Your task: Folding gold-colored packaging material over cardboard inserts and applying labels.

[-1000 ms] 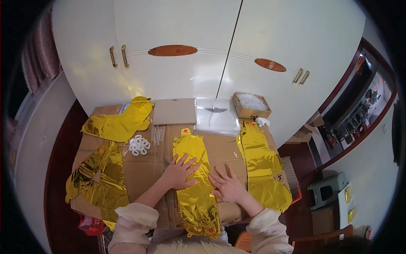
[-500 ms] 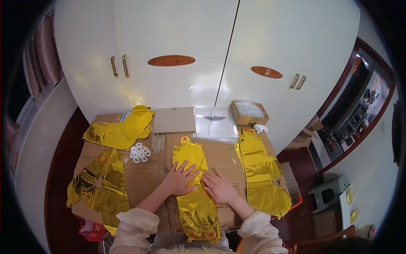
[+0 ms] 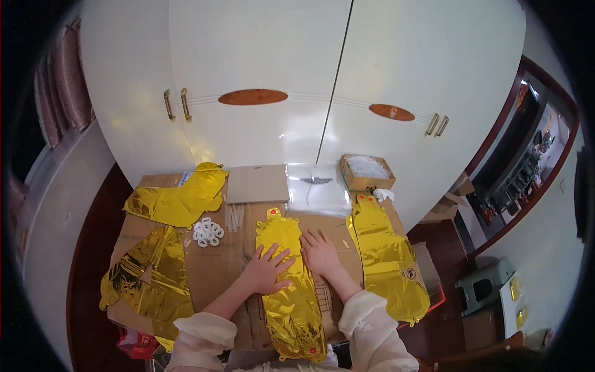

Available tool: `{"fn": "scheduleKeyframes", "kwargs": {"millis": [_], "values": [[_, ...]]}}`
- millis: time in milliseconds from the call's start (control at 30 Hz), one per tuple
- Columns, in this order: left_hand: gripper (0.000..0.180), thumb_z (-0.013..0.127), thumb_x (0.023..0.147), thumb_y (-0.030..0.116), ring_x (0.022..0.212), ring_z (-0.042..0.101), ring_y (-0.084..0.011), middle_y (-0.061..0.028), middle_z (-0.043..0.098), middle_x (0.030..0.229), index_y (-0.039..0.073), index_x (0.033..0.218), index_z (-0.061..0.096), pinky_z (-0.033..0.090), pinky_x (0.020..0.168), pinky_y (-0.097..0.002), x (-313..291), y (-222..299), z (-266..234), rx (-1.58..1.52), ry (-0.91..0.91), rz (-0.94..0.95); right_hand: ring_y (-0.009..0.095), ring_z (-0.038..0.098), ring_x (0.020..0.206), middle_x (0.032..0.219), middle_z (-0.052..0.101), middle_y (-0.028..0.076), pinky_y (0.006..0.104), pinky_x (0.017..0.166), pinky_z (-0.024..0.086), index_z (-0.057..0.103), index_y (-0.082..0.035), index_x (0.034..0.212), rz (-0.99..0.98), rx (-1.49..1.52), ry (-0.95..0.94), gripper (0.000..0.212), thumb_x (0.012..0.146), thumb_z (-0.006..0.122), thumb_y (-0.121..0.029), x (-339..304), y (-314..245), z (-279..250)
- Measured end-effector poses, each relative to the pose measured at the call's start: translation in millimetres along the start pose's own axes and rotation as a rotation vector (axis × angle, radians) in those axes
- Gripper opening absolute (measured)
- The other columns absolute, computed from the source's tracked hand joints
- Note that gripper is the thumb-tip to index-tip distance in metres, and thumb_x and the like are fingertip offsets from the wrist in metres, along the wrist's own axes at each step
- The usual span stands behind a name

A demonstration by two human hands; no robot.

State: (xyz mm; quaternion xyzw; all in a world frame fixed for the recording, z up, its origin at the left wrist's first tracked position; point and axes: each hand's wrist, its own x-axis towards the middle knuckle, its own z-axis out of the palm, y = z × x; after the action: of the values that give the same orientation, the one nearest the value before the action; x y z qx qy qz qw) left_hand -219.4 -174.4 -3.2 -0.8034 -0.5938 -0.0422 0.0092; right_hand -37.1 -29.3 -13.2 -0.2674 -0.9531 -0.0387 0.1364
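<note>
My left hand point(image 3: 268, 274) lies spread on the gold foil piece point(image 3: 291, 316), in the cardboard's point(image 3: 211, 268) middle; my right hand point(image 3: 320, 253) lies flat at its edge, how firmly I cannot tell. Smoothing seems in hand; next needs even pressure.

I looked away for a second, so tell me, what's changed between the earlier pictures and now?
The right hand has moved farther from the person along the right edge of the middle gold foil piece. Nothing was picked up or let go. The left hand stays spread on that piece; the other gold foil pieces and the white rings stayed put.
</note>
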Motion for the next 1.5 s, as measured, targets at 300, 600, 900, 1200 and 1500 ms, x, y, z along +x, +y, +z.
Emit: {"fn": "scheduleKeyframes", "kwargs": {"millis": [300, 600, 900, 1200, 1500], "values": [[0.07, 0.047, 0.091, 0.064, 0.143, 0.028, -0.0359, -0.0071, 0.036, 0.154, 0.021, 0.146, 0.042, 0.018, 0.114, -0.0613, 0.3, -1.9, 5.5, -0.009, 0.047, 0.0, 0.03, 0.029, 0.143, 0.149, 0.042, 0.008, 0.0545, 0.116, 0.02, 0.044, -0.007, 0.143, -0.059, 0.048, -0.117, 0.056, 0.097, 0.047, -0.038, -7.9, 7.6, 4.0], [0.07, 0.048, 0.091, 0.063, 0.142, 0.029, -0.0373, -0.0083, 0.037, 0.153, 0.02, 0.146, 0.042, 0.02, 0.113, -0.0618, 1.0, -1.9, 5.8, -0.015, 0.086, 0.011, 0.028, 0.021, 0.147, 0.156, 0.034, 0.002, 0.0596, 0.117, 0.011, 0.039, -0.011, 0.148, -0.203, -0.031, -0.306, 0.069, 0.094, 0.048, -0.053, -80.6, -5.1, -37.6], [0.069, 0.049, 0.09, 0.063, 0.142, 0.029, -0.0364, -0.0071, 0.038, 0.152, 0.021, 0.145, 0.044, 0.02, 0.114, -0.0616, -0.3, -1.6, 5.0, -0.023, 0.098, 0.01, 0.026, 0.028, 0.145, 0.152, 0.041, -0.001, 0.0601, 0.117, 0.01, 0.042, -0.019, 0.147, -0.258, 0.027, -0.344, 0.07, 0.088, 0.054, -0.056, -120.5, -8.6, -66.2], [0.07, 0.048, 0.091, 0.063, 0.142, 0.029, -0.0376, -0.0084, 0.036, 0.154, 0.021, 0.146, 0.042, 0.019, 0.113, -0.0623, -1.4, -1.9, 6.1, -0.017, 0.068, 0.008, 0.023, 0.047, 0.131, 0.131, 0.059, 0.004, 0.0536, 0.117, 0.022, 0.057, -0.015, 0.133, -0.3, 0.209, -0.23, 0.046, 0.091, 0.058, -0.034, -114.4, -5.6, -77.1], [0.072, 0.043, 0.091, 0.066, 0.144, 0.026, -0.0355, -0.0063, 0.033, 0.156, 0.023, 0.149, 0.037, 0.016, 0.115, -0.0609, 0.9, -2.8, 8.4, 0.013, 0.022, -0.01, 0.032, 0.048, 0.13, 0.136, 0.053, 0.019, 0.0492, 0.113, 0.031, 0.05, 0.003, 0.134, -0.038, 0.213, 0.09, 0.046, 0.095, 0.052, -0.021, -39.6, -31.5, -11.6]]}}
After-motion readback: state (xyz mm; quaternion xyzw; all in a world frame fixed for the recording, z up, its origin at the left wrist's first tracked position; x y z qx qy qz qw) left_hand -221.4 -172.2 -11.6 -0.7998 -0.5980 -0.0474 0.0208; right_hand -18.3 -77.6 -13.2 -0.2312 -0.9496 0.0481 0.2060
